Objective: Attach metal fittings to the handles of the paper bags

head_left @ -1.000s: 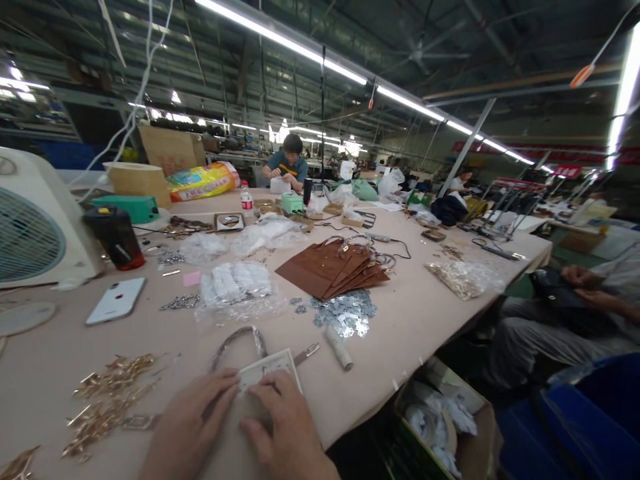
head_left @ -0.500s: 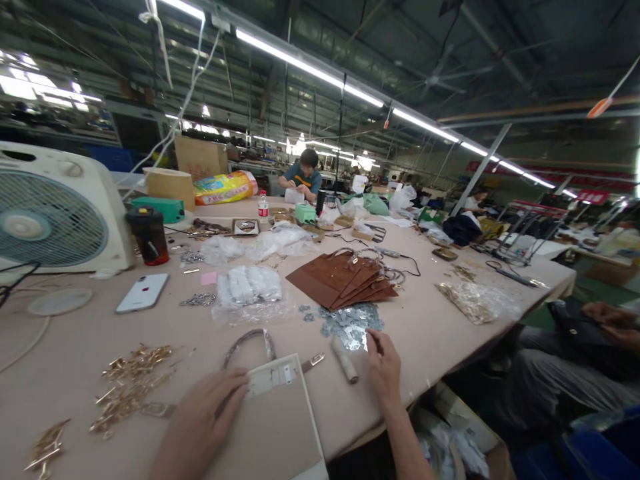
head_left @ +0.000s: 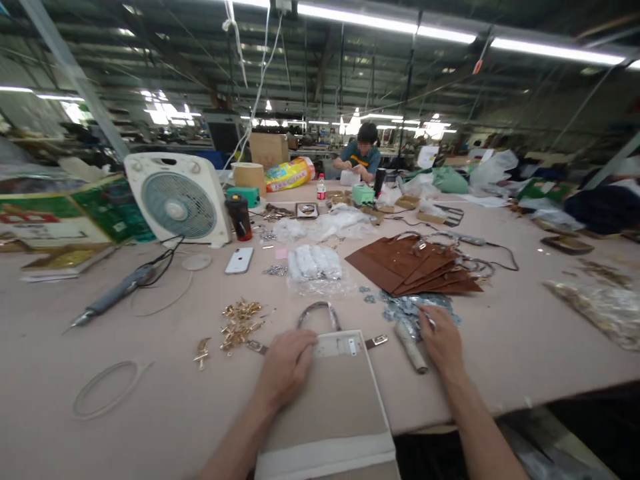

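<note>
A beige bag panel (head_left: 345,393) lies flat in front of me, with a wrapped curved handle (head_left: 320,307) at its far edge and brown straps with metal fittings at either side. My left hand (head_left: 290,367) is curled over its upper left corner, gripping it there. Near the top of the panel sits a small metal plate with holes (head_left: 352,346). My right hand (head_left: 444,340) is at the pile of grey metal plates (head_left: 400,308), fingers pinched on what looks like one small plate. Left of that hand rests a short wrapped cylinder (head_left: 411,350).
Brown leather pieces with handles (head_left: 400,263) lie beyond the metal plates. Gold fittings (head_left: 240,323), a phone (head_left: 239,261), a fan (head_left: 175,200) and a corded screwdriver (head_left: 110,293) are to the left. A co-worker (head_left: 360,160) sits across the table.
The view has swung left, bringing the whole fan and the corded screwdriver into sight. My right hand has moved onto the metal plates; my left hand stays on the bag panel.
</note>
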`<state>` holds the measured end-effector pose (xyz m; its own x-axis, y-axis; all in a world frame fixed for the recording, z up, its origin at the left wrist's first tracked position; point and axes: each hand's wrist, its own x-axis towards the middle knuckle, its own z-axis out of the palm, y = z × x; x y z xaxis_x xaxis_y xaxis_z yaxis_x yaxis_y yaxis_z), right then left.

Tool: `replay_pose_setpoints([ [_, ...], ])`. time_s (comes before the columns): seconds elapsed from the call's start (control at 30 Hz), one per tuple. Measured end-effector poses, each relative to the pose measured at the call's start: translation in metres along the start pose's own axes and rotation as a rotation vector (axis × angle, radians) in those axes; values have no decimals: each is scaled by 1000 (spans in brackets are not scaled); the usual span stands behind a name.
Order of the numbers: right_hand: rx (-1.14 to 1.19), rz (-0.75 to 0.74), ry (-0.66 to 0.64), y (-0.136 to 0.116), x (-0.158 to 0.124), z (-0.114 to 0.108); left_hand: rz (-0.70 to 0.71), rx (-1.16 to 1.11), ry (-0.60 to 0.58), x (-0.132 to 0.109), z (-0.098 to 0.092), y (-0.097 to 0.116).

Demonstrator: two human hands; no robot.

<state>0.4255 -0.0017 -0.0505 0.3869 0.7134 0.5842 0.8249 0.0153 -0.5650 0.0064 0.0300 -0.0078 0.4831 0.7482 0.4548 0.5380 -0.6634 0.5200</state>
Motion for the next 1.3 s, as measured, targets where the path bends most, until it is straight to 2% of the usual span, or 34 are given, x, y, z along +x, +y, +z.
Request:
replay_pose_setpoints([
  [0.13, -44, -42, -58, 7, -1, 6, -36, -34, -23, 1, -4, 7],
  [0.2, -33, -38, -42, 3, 1, 4, -31, -32, -32, 1, -6, 8],
  [0.27, 0, 44, 39, -3, 2, -3, -16, -12, -39, 0, -6, 6],
  [0.4, 110, 312, 291, -11, 0, -16, 31, 56, -24, -3, -1, -10],
  [0.57, 146, 437, 389, 2, -6, -20, 84, 97, 10, -3, 10, -31],
  [0.73, 264, 502, 309, 15, -5, -23, 102, 127, 29, -2, 12, -33],
  [0.87, 348, 482, 189, 18, -5, -37, 87, 139, 24, -3, 13, -33],
  [0.97, 349, 466, 155, 14, -13, -49, 84, 133, 30, -4, 13, -33],
  [1.13, 196, 454, 159, 0, -35, -56, 79, 89, 41, -3, 14, -34],
  [1.3, -90, 301, 7, -7, -43, -53, 61, 43, 24, 0, 9, -25],
])
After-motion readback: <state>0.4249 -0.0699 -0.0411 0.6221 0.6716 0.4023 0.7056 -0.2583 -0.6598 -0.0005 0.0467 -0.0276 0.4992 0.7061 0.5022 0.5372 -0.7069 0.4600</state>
